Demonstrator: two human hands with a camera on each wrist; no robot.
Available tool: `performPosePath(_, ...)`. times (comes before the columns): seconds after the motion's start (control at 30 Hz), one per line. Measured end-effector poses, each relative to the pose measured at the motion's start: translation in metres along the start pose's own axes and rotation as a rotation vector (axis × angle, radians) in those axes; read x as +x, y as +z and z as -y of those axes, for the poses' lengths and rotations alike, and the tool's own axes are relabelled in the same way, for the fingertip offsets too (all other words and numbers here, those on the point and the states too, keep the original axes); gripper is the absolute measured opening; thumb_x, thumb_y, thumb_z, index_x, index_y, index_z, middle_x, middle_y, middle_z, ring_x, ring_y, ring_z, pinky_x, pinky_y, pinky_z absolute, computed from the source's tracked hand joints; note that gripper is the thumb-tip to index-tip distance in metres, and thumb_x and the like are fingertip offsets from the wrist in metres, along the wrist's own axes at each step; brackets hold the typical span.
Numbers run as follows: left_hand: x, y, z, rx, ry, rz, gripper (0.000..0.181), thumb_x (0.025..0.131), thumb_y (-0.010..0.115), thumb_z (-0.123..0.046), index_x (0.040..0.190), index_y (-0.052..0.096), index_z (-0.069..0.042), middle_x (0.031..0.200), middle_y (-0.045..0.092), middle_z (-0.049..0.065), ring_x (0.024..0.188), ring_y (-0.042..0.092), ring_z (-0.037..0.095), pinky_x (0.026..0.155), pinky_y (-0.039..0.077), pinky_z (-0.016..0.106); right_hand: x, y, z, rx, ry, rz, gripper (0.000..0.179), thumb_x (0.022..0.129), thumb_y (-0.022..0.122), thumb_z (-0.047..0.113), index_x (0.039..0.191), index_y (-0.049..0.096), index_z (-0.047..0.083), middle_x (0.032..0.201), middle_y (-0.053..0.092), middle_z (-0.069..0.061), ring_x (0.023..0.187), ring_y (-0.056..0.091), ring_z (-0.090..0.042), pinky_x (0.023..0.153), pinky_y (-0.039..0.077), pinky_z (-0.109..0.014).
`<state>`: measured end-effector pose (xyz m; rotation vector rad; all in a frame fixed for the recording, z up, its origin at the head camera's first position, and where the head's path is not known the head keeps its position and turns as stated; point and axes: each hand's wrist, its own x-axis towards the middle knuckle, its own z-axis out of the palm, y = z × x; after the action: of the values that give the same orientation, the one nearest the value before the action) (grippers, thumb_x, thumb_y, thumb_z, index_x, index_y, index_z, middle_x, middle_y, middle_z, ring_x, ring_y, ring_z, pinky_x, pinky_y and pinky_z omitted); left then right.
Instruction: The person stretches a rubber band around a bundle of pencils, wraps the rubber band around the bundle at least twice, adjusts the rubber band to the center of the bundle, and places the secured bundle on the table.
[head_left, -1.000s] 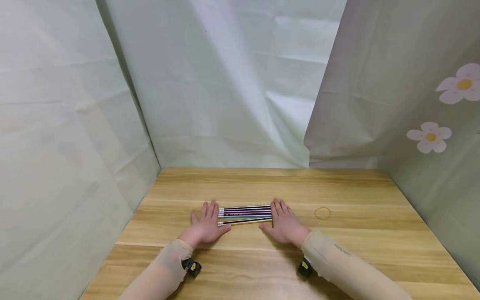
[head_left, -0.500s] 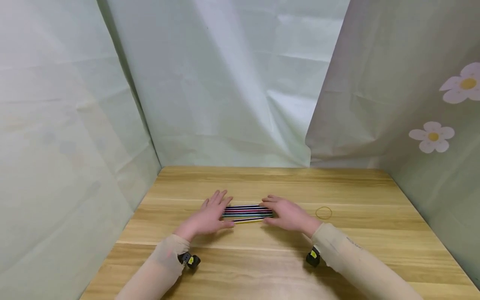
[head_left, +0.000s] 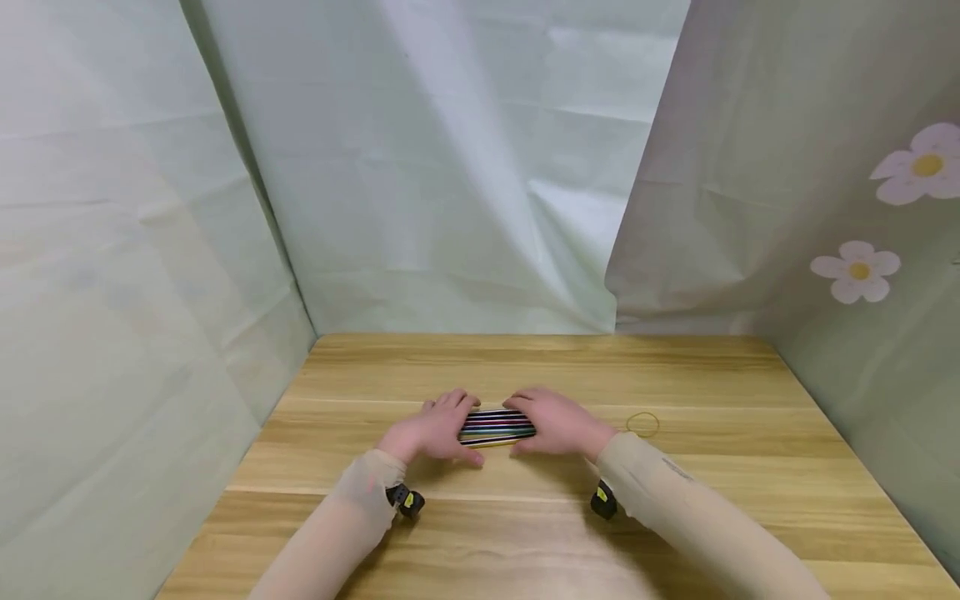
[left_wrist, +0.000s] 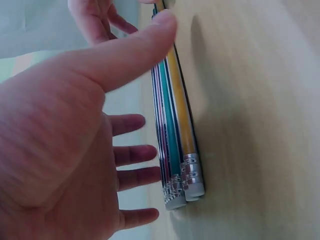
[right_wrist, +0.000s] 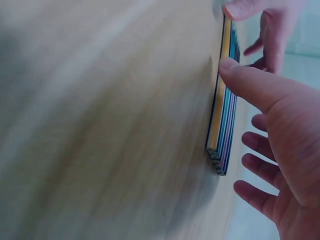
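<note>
Several striped pencils [head_left: 497, 423] lie side by side on the wooden table, spread left to right between my hands. A yellow pencil [left_wrist: 181, 110] is nearest me, with green and purple ones behind it. My left hand [head_left: 437, 431] arches over the eraser ends [left_wrist: 194, 182], its thumb on the near side and its fingers spread along the far side. Over the opposite ends my right hand [head_left: 564, 426] is held the same way, thumb [right_wrist: 245, 82] across the yellow pencil in the right wrist view. Both hands' fingers are relaxed, not squeezed together.
A thin yellow rubber band [head_left: 642, 424] lies on the table [head_left: 480, 542] just right of my right hand. Pale cloth curtains [head_left: 450, 208] enclose the table at the back and sides. A small black camera is strapped at each wrist.
Both hands lifted from flat on the table at the pencils' ends and moved inward over them, thumbs in front and fingers behind. The near pencils now lie closer to the rest.
</note>
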<state>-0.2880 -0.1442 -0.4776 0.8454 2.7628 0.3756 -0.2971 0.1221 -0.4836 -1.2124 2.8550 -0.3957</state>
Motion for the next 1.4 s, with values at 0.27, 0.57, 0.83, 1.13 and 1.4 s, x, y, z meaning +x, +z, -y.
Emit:
performPosePath(0.27, 0.007, -0.007, -0.002, 0.059, -0.034, 0.013, 0.084, 0.078, 0.093, -0.058, 0.135, 0.057, -0.008, 0.122, 0.053, 0.006, 0.116, 0.048, 0.026, 0.1, 0.044, 0.056, 0.016, 0.007, -0.006, -0.007, 0.021, 0.059, 0.083, 0.085, 0.085, 0.062, 0.145, 0.062, 0.01, 0.144, 0.061, -0.007, 0.129, 0.058, -0.025, 0.109, 0.048, -0.042)
performPosePath(0.57, 0.015, -0.008, -0.011, 0.076, -0.043, 0.014, 0.08, 0.079, 0.096, -0.048, 0.132, 0.056, -0.003, 0.118, 0.053, 0.01, 0.113, 0.048, 0.03, 0.101, 0.046, 0.057, 0.029, 0.003, 0.007, -0.021, 0.113, 0.059, 0.072, 0.077, 0.095, 0.055, 0.128, 0.069, 0.011, 0.128, 0.062, -0.003, 0.117, 0.058, -0.022, 0.103, 0.05, -0.039)
performPosePath(0.83, 0.021, -0.005, -0.005, 0.097, -0.049, -0.037, 0.067, 0.076, 0.098, -0.044, 0.114, 0.06, -0.004, 0.105, 0.053, 0.006, 0.101, 0.05, 0.027, 0.093, 0.049, 0.05, 0.036, -0.001, 0.023, -0.087, 0.194, 0.096, 0.064, 0.073, 0.099, 0.049, 0.117, 0.071, 0.012, 0.115, 0.064, -0.001, 0.105, 0.059, -0.021, 0.097, 0.052, -0.037)
performPosePath(1.13, 0.022, -0.002, -0.004, 0.066, -0.089, -0.078, 0.06, 0.071, 0.102, -0.041, 0.1, 0.063, -0.007, 0.094, 0.057, 0.002, 0.093, 0.051, 0.023, 0.085, 0.05, 0.044, 0.037, 0.005, 0.026, -0.07, 0.259, 0.098, 0.063, 0.072, 0.1, 0.051, 0.113, 0.071, 0.013, 0.105, 0.063, 0.001, 0.097, 0.057, -0.019, 0.089, 0.053, -0.037)
performPosePath(1.4, 0.019, 0.002, -0.005, 0.066, -0.141, -0.105, 0.059, 0.071, 0.102, -0.041, 0.1, 0.062, -0.008, 0.093, 0.056, 0.001, 0.092, 0.05, 0.023, 0.082, 0.049, 0.043, 0.035, 0.007, 0.026, -0.051, 0.286, 0.087, 0.063, 0.072, 0.099, 0.051, 0.114, 0.072, 0.013, 0.104, 0.064, 0.001, 0.095, 0.058, -0.019, 0.085, 0.054, -0.038)
